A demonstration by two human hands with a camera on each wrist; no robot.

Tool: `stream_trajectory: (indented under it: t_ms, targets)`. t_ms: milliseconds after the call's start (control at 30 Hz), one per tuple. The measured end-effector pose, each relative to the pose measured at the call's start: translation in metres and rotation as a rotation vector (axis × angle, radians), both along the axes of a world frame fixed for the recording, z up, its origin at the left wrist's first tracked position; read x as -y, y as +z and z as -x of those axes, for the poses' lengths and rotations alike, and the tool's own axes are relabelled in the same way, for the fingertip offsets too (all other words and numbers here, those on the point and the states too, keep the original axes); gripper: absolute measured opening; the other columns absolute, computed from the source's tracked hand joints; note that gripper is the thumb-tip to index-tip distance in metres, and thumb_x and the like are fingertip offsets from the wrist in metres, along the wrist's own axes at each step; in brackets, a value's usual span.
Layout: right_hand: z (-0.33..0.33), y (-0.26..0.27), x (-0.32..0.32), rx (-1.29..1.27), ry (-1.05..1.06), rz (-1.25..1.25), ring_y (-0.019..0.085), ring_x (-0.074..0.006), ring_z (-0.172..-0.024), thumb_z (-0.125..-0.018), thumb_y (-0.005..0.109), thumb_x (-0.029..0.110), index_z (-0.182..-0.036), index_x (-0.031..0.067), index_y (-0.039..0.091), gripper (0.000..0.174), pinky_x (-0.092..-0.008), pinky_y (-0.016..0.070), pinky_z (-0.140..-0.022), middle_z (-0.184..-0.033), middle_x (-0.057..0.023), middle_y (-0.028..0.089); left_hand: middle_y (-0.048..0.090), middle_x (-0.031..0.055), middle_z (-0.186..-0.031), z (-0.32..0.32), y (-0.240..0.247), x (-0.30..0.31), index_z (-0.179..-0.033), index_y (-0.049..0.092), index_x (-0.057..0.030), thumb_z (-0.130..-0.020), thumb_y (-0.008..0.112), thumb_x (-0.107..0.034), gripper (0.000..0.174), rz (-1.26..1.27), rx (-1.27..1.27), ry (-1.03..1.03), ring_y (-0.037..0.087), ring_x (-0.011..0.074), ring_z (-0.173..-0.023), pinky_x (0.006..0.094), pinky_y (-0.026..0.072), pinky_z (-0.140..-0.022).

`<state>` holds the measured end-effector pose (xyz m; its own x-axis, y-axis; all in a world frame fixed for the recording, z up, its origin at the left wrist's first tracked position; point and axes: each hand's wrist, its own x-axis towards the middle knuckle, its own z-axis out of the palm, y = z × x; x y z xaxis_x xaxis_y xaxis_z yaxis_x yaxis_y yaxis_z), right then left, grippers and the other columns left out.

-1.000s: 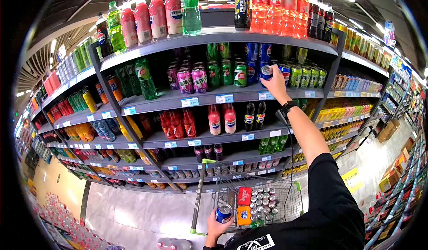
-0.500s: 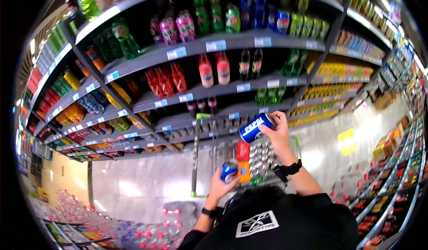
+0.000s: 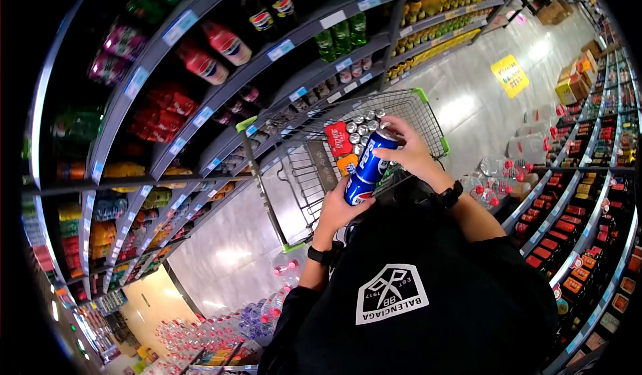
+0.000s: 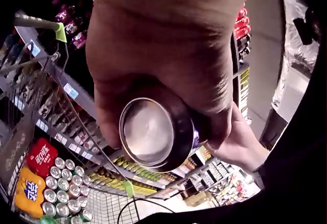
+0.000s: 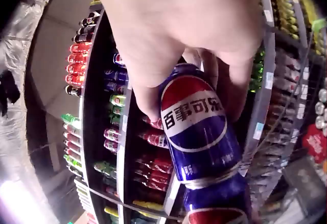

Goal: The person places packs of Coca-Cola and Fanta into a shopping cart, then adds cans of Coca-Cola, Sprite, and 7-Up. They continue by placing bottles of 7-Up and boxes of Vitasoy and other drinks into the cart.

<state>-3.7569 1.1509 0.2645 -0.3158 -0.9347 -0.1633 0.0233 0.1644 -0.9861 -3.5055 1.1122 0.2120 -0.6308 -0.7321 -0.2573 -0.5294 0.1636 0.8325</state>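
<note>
My right hand (image 3: 412,153) grips a blue Pepsi can (image 3: 369,159), thumb and fingers curled round its upper part. Below it, my left hand (image 3: 338,209) holds a second Pepsi can (image 3: 360,192). The two cans meet end to end in the right wrist view, where the upper can (image 5: 196,117) rests against the top of the lower can (image 5: 217,197). Seen from the left wrist, the silver bottom of the lower can (image 4: 148,133) faces the camera, with my fingers wrapped round its side. Both cans are tilted, close in front of the black shirt.
A wire shopping cart (image 3: 428,117) with green corners stands just beyond my hands. In it lie a red pack (image 3: 339,139), an orange pack (image 3: 347,164) and several silver-topped cans (image 3: 364,117). Drink shelves (image 3: 221,101) line the left; wrapped bottles (image 3: 498,168) stand on the floor at right.
My right hand took a Pepsi can off the shelf and brought it down to the can in my left hand. The head view has turned down towards the cart.
</note>
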Motion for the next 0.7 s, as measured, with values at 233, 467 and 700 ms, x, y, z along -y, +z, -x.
stream_trajectory:
  t_ms: [233,467,700]
  targets:
    - [0.093,-0.087,-0.004,0.002,0.374,-0.148,0.067,-0.0181,-0.104,-0.069,0.094,0.029,-0.124,-0.0014,0.066,0.069,-0.0316,0.0518,-0.095,-0.11,-0.0128,0.072,0.075,0.022,-0.094,0.049,-0.026,-0.014,-0.132,0.06,-0.0033,-0.072,0.082,-0.06,0.086,0.046,0.298,-0.082,0.073,0.0413,-0.087,0.0463,0.058,-0.078]
    - [0.18,-0.274,0.011,0.091,-0.159,-0.603,0.074,-0.0235,-0.084,-0.067,0.094,0.033,-0.102,-0.0129,0.068,0.063,-0.0361,0.0607,-0.07,-0.097,-0.0192,0.073,0.073,0.0233,-0.106,0.104,-0.062,-0.038,-0.134,0.058,-0.0159,-0.075,0.075,-0.067,0.08,-0.283,0.779,-0.181,0.071,0.044,-0.098,0.0537,0.0553,-0.084]
    - [0.228,-0.427,0.097,0.316,-0.656,-0.984,0.074,-0.0323,-0.09,-0.069,0.091,0.038,-0.098,-0.0145,0.068,0.064,-0.0418,0.0625,-0.071,-0.104,-0.025,0.072,0.072,0.0267,-0.111,0.135,-0.073,-0.097,-0.134,0.061,-0.0102,-0.075,0.08,-0.063,0.081,-0.532,0.879,0.069,0.071,0.0428,-0.101,0.0504,0.0565,-0.085]
